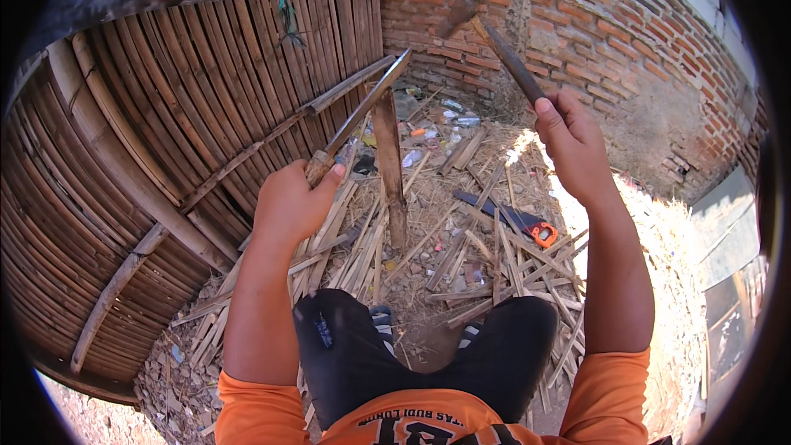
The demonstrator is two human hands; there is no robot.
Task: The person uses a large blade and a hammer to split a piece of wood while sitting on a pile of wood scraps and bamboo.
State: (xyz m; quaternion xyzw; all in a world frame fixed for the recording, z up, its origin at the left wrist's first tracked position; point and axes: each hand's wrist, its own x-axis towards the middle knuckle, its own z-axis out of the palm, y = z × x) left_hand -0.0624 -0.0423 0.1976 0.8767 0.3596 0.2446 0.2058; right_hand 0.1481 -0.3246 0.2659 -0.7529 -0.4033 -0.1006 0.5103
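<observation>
My left hand (292, 208) is wrapped round the wooden handle of a machete (367, 109). Its long blade slants up and away to the right and crosses the top of an upright wooden post (390, 169); whether its edge bites into the wood I cannot tell. My right hand (574, 142) grips a hammer (512, 64) by the lower end of its dark handle. The hammer is raised to the right of the post, its head up and away in front of the brick wall, apart from the blade.
Split wooden strips (329, 251) litter the ground around my legs. Right of the post lies a handsaw (509, 216) with an orange handle. A bamboo wall (206, 91) stands at the left, a brick wall (610, 58) behind. Plastic litter (461, 121) lies near the far corner.
</observation>
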